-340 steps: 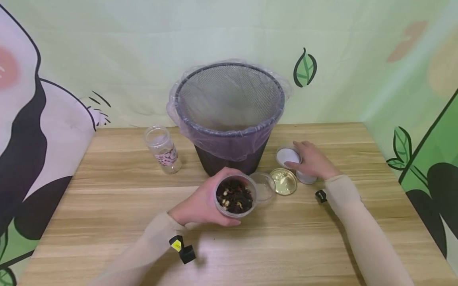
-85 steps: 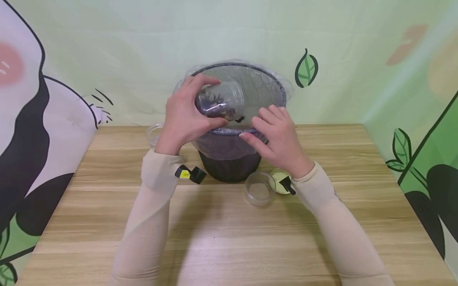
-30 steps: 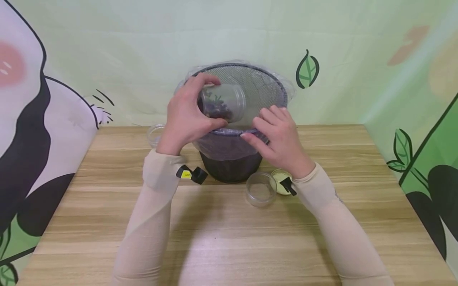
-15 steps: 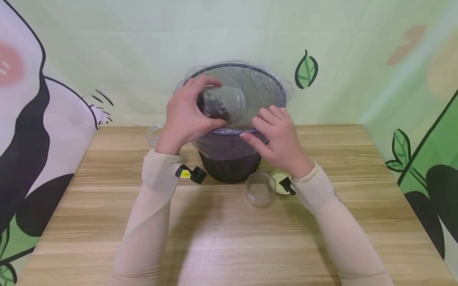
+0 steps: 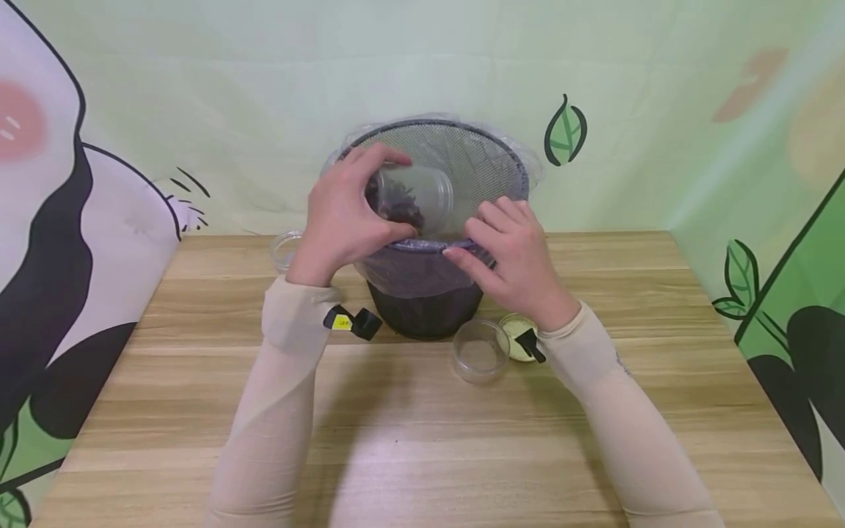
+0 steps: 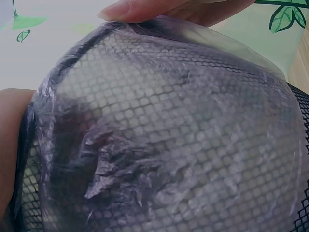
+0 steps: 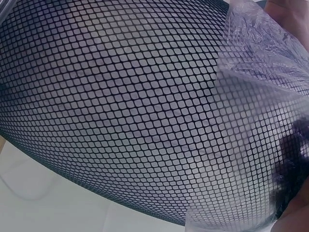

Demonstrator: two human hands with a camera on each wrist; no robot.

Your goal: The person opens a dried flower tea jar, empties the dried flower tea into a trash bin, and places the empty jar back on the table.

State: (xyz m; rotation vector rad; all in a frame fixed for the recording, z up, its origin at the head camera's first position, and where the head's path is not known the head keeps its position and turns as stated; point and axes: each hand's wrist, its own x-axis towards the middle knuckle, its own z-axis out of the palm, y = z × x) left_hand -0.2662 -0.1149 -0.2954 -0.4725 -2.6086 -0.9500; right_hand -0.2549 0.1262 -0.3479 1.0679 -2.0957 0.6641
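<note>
In the head view my left hand [image 5: 346, 209] holds a clear plastic jar [image 5: 425, 194] lying on its side, mouth to the right, inside the opening of a black mesh waste bin [image 5: 422, 312]. Dark dried pieces [image 5: 399, 209], like loose herbal tea, lie in the jar near its base. My right hand [image 5: 511, 253] grips the bin's front rim, thumb outside over the thin clear bin liner [image 5: 416, 275]. Both wrist views are mostly filled by the bin's mesh [image 7: 145, 106] and the crumpled liner [image 6: 130, 164]. The bin's inside bottom is hidden.
A shallow clear round container [image 5: 480, 356] stands on the wooden table [image 5: 422, 455] before the bin. A gold-coloured lid [image 5: 515, 341] lies beside it, partly behind my right wrist. Another clear jar [image 5: 284, 249] shows behind my left wrist. A printed fabric wall [image 5: 264, 88] rises behind.
Earlier the left hand held the jar upright above the table, full of dried pieces, while the right hand touched white lids. Over the last seconds the tipped jar sank slightly and its contents shrank.
</note>
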